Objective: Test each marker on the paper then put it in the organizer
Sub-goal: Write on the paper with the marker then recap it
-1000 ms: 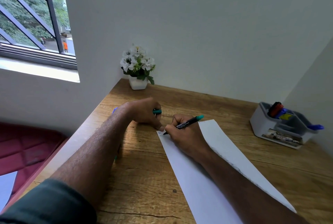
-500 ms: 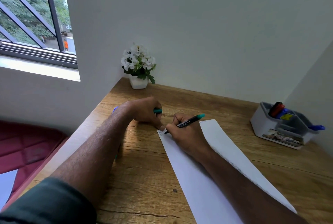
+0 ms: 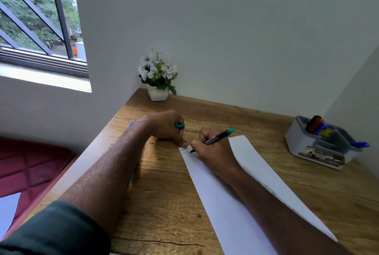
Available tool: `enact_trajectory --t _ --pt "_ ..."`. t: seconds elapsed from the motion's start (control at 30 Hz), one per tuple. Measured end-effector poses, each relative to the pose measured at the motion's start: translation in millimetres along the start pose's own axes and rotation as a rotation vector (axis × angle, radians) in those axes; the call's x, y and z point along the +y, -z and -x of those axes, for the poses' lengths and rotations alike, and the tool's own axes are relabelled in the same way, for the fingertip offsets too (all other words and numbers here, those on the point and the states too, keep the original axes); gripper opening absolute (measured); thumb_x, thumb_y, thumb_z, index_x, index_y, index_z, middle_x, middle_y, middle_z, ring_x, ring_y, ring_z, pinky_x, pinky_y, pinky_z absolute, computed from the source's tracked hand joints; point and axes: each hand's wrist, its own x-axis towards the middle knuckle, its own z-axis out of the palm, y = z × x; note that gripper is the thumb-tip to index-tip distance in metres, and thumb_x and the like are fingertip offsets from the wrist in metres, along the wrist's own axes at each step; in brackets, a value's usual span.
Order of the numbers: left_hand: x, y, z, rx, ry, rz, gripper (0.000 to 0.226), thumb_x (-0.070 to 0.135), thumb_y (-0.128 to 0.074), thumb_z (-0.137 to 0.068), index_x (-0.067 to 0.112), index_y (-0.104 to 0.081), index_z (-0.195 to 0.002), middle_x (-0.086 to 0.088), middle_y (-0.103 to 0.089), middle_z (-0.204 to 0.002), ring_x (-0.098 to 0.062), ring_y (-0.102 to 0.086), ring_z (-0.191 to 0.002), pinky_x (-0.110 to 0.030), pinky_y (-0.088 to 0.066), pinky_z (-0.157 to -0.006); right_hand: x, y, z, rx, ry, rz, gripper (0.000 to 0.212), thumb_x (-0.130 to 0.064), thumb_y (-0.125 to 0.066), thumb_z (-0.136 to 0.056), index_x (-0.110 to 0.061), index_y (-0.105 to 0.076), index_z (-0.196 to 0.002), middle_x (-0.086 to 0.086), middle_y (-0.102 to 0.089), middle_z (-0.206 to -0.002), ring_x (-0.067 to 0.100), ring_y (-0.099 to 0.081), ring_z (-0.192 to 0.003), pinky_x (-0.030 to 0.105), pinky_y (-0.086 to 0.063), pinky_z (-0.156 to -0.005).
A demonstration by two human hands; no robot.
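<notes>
A: Head view. Why is the paper pinned at its far corner?
B: So it isn't dragged by the stroke. It's pressed there by a fingertip of the left hand, in whose curled fingers the teal cap is kept, presumably for recapping.
A: Right hand?
B: Closed round the marker, tip held on the paper beside faint test marks.
A: Organizer?
B: Well apart, by the right wall. Red and blue markers are seen inside, another blue one overhanging its rim; exact compartments can't be told.
</notes>
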Motion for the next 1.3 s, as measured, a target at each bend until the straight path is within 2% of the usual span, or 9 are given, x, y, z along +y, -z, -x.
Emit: enact_trajectory --t 0.2,0.5,0.83,1.13,1.23,1.3 --pt "-1.3 0.3 -0.4 -0.003 0.002 0.007 0.032 0.041 -0.085 -0.073 0.023 -0.065 -0.09 0.004 -0.065 -0.09 -0.012 -0.057 -0.084 -0.03 -0.043 -0.07 -1.2 -0.1 -1.0 0.004 -0.004 0.009 0.034 0.0 -0.067 -0.081 -0.009 -0.043 -0.059 -0.004 -0.039 -0.051 -0.002 -0.044 -0.042 0.01 -0.031 -0.044" --pt "-1.0 -0.4 0.1 0.002 -0.004 0.002 0.033 0.04 -0.085 -0.073 0.02 -0.066 -0.091 0.005 -0.064 -0.088 -0.013 -0.057 -0.082 -0.028 -0.042 -0.066 3.7 -0.2 -2.9 0.049 -0.023 0.013 0.038 -0.006 -0.067 -0.082 -0.018 -0.042 -0.055 -0.012 -0.041 -0.045 0.003 -0.037 -0.047 0.014 -0.031 -0.046" --pt "-1.5 -0.1 1.0 0.004 -0.001 -0.007 0.035 0.041 -0.085 -0.072 0.02 -0.067 -0.092 0.002 -0.067 -0.092 -0.016 -0.06 -0.087 -0.035 -0.051 -0.076 4.1 0.0 -1.6 0.04 -0.034 0.016 0.041 -0.004 -0.067 -0.081 -0.019 -0.041 -0.054 -0.013 -0.041 -0.043 0.003 -0.037 -0.046 0.013 -0.031 -0.044" --pt "-0.9 -0.7 -0.5 -0.001 0.007 0.011 0.031 0.039 -0.085 -0.074 0.021 -0.065 -0.091 0.004 -0.066 -0.092 -0.012 -0.058 -0.085 -0.029 -0.045 -0.071 6.2 0.3 -3.1 0.069 -0.057 0.024 0.036 -0.006 -0.066 -0.082 -0.017 -0.045 -0.056 -0.011 -0.044 -0.047 0.002 -0.041 -0.049 0.015 -0.035 -0.047" --pt "-3.2 -1.3 -1.5 -0.002 0.003 0.026 0.031 0.038 -0.085 -0.074 0.022 -0.064 -0.091 0.004 -0.065 -0.093 -0.012 -0.057 -0.086 -0.028 -0.044 -0.069 7.2 3.6 -4.8 0.144 -0.155 -0.111 0.026 -0.009 -0.066 -0.087 -0.016 -0.053 -0.064 -0.007 -0.054 -0.055 0.0 -0.051 -0.054 0.018 -0.044 -0.056" --pt "-5.7 -1.7 -3.5 0.069 -0.038 0.043 0.026 0.037 -0.081 -0.079 0.023 -0.065 -0.094 0.003 -0.065 -0.096 -0.012 -0.058 -0.086 -0.028 -0.045 -0.071 7.7 8.0 -6.5 0.19 -0.216 -0.282 0.019 -0.01 -0.066 -0.091 -0.018 -0.061 -0.074 -0.003 -0.063 -0.062 0.005 -0.056 -0.06 0.022 -0.048 -0.061"
